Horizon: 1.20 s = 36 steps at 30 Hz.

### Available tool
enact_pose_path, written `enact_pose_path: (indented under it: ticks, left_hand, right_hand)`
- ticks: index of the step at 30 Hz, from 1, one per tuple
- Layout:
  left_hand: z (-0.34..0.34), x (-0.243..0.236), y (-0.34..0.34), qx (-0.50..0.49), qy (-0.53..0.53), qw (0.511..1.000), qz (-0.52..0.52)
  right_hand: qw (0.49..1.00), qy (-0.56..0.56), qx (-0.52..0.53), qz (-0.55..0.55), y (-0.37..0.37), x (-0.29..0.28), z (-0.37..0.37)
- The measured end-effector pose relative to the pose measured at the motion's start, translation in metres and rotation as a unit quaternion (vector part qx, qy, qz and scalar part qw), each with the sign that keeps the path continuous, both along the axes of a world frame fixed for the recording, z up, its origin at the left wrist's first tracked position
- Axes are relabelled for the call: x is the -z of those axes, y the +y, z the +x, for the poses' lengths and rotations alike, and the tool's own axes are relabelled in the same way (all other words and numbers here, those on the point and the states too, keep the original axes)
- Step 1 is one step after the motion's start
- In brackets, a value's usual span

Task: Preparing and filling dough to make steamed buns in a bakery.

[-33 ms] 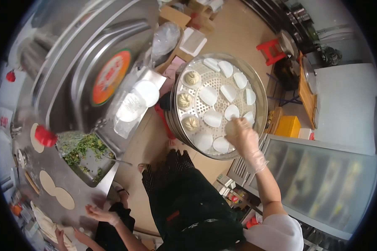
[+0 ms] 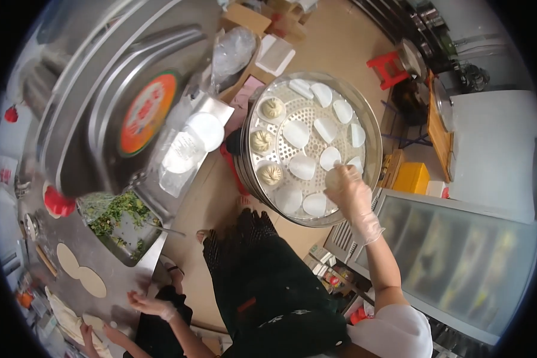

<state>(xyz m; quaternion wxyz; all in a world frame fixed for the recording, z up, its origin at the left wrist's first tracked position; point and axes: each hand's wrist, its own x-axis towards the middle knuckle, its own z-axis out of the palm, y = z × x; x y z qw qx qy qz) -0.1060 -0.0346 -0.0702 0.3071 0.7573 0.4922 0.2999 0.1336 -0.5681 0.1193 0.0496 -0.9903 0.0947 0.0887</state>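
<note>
My gloved right hand [image 2: 348,190] is over the near right part of a round metal steamer tray [image 2: 373,149]. Its fingers are pinched on a thin white paper liner [image 2: 333,177], mostly hidden by them. Several white paper liners [image 2: 296,133] lie spread over the perforated bottom, some curled. Three pleated buns [image 2: 261,142] sit in a column along the tray's left side, each on a liner. My gloved left hand [image 2: 150,305] is held off to the lower left beside the steel table, its fingers apart and nothing in them.
On the steel table [image 2: 122,286] are dough rounds [image 2: 90,281], a rolling pin [image 2: 45,260] and a pan of chopped greens [image 2: 128,209]. A stack of white liners [image 2: 206,132] lies near a large metal machine [image 2: 83,167]. Another person's hands [image 2: 114,335] work at lower left. A glass-front cabinet [image 2: 447,256] stands right.
My right hand has shifted very slightly right over the tray. The left hand has moved a little to the right. A pale dough round now shows by the other person's hands.
</note>
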Motion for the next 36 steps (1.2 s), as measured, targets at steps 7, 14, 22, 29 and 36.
enact_pose_path:
  ticks: [7,14,22,29,36]
  left_hand:
    - [0.021,-0.022,-0.161,0.163,-0.006,0.981,-0.102]
    - [0.038,-0.038,-0.187,0.141,-0.010,0.974,-0.175]
    - [0.026,-0.048,-0.187,0.106,-0.001,0.979,-0.173]
    - [0.013,-0.055,-0.175,0.077,-0.039,0.985,-0.151]
    - [-0.011,-0.071,-0.164,0.065,-0.066,0.986,-0.142]
  right_hand:
    - [0.994,0.079,-0.009,0.079,-0.009,0.067,-0.025]
    - [0.989,0.083,-0.033,0.116,0.014,0.148,-0.040]
    - [0.988,0.103,-0.025,0.113,0.019,0.158,-0.038]
    - [0.974,0.083,-0.124,0.170,-0.007,0.157,-0.046]
    - [0.980,-0.027,-0.078,0.180,-0.030,0.115,-0.069]
